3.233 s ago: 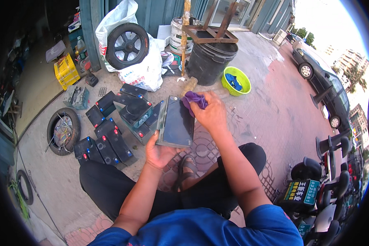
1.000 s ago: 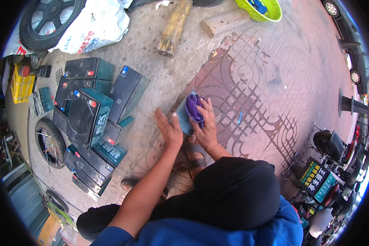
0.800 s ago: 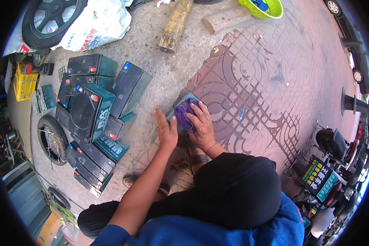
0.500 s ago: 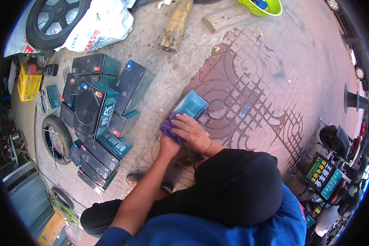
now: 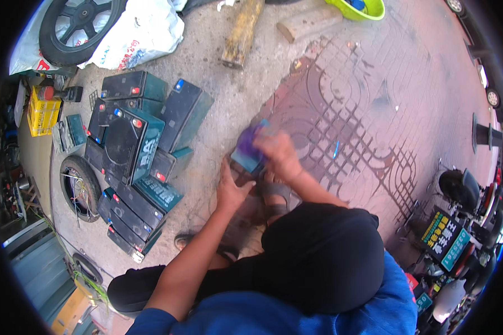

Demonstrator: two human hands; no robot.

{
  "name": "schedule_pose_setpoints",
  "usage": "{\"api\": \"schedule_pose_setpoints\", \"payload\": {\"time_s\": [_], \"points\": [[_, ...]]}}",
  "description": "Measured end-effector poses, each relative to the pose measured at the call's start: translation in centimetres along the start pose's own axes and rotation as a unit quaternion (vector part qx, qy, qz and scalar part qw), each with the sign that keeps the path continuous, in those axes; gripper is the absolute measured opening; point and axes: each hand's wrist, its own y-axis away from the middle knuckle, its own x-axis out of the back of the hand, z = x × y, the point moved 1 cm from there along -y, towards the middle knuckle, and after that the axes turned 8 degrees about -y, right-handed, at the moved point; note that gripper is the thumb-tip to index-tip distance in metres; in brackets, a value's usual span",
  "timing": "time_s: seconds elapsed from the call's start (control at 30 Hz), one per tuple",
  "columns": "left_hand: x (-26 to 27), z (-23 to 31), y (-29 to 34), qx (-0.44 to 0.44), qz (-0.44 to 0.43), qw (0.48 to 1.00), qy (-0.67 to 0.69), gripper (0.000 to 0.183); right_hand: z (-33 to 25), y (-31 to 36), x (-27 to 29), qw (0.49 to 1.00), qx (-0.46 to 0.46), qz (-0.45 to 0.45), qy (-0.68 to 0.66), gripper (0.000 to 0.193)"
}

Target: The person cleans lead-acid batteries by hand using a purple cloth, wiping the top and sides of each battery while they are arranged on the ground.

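Note:
In front of my feet stands a teal battery (image 5: pixel 245 161), partly hidden by the hands and smeared by motion. My left hand (image 5: pixel 232 190) grips its near end, the fingers along the left side and the thumb spread to the right. Blurred by movement, my right hand (image 5: pixel 279 155) presses a purple cloth (image 5: pixel 250 139) onto the battery's far part. To the left is a pile of black-and-teal batteries with red and blue terminals, a large one (image 5: pixel 124 146) lying on top and another (image 5: pixel 185 114) beside it.
A tyre (image 5: pixel 78 187) and a yellow crate (image 5: pixel 43 114) lie left of the pile. Farther off are a wheel (image 5: pixel 84 25), a white sack (image 5: pixel 145 36), two logs (image 5: pixel 243 33) (image 5: pixel 310 25) and a lime-green basin (image 5: pixel 369 10). Parked scooters (image 5: pixel 458 195) line the right.
My right hand has moved with the purple cloth away from me, to the battery's far part. My left hand has left the cloth and now grips the near end.

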Motion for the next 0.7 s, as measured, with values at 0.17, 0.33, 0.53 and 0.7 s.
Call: {"api": "schedule_pose_setpoints", "payload": {"time_s": [0.17,0.33,0.53,0.7], "points": [[0.8,0.5,-0.2,0.015,-0.012,1.0,0.008,0.124,-2.8,-1.8,-3.0,0.996,0.068,-0.047,-0.04,0.05],[0.8,-1.3,1.5,-0.024,0.093,0.993,-0.064,0.118,-0.9,-4.5,-0.5,0.995,-0.031,0.092,0.029,0.043],[2.7,0.4,2.1,0.08,-0.049,0.996,0.01,0.11,-4.3,-1.1,-3.3,0.992,0.098,-0.026,-0.073,0.049],[2.9,-0.7,3.7,0.017,0.041,0.997,-0.06,0.109,-0.4,-1.6,1.9,0.979,-0.127,0.156,0.035,0.05]]}}
